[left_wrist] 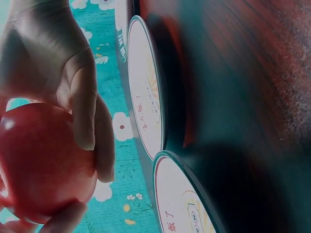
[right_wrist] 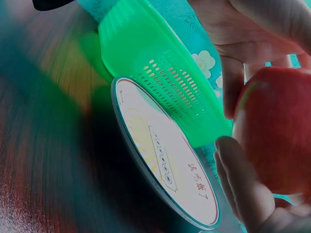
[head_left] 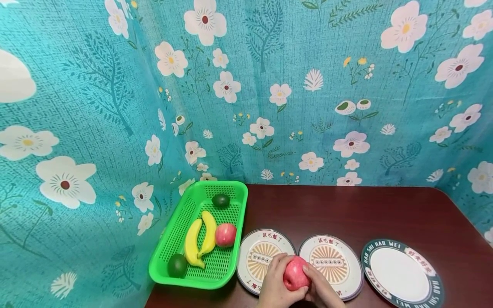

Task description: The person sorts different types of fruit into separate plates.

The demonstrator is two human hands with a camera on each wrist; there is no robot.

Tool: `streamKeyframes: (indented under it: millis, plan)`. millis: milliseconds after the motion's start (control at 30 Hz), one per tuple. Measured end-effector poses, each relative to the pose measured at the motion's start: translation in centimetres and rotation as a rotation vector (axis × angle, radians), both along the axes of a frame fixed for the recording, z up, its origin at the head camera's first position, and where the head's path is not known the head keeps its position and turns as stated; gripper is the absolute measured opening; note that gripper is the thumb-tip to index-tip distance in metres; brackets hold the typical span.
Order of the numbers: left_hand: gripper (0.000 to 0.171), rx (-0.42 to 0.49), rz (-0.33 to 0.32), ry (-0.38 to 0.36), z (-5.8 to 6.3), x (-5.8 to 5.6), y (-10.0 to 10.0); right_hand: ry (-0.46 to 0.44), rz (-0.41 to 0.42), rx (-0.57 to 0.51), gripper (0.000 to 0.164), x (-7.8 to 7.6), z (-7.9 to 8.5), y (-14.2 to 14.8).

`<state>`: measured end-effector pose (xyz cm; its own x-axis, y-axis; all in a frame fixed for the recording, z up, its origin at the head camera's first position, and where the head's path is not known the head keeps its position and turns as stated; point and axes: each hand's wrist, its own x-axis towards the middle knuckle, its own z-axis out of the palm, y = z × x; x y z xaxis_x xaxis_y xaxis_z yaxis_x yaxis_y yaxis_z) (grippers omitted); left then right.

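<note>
Left hand and right hand, head view, grip one red apple between them, over the adjoining edges of left plate and right plate. Left wrist view: fingers curl against the apple, raised off the worktop. Right wrist view: both hands contact the apple; left plate lies just beside the green basket.

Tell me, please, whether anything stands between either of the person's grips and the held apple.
Nothing visible does: the left grip and the right grip both touch the red apple directly, from opposite sides.
</note>
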<state>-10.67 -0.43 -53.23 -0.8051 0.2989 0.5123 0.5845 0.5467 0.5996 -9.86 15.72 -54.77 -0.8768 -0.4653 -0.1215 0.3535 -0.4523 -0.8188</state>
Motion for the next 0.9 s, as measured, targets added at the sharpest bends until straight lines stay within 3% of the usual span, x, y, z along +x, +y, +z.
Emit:
streamKeyframes:
  millis: [267, 700, 900]
  plan:
    - [0.066, 0.002, -0.014, -0.039, 0.01, -0.02, 0.08, 0.043, -0.001, 0.041, 0.027, -0.21, 0.1, 0.17]
    - [0.067, 0.013, -0.053, -0.044, -0.06, -0.03, 0.15, 0.098, -0.031, 0.057, 0.029, -0.12, -0.17, 0.09]
    - [0.068, -0.008, -0.043, -0.045, 0.08, 0.08, 0.25, 0.123, -0.031, 0.05, 0.031, -0.11, 0.01, 0.3]
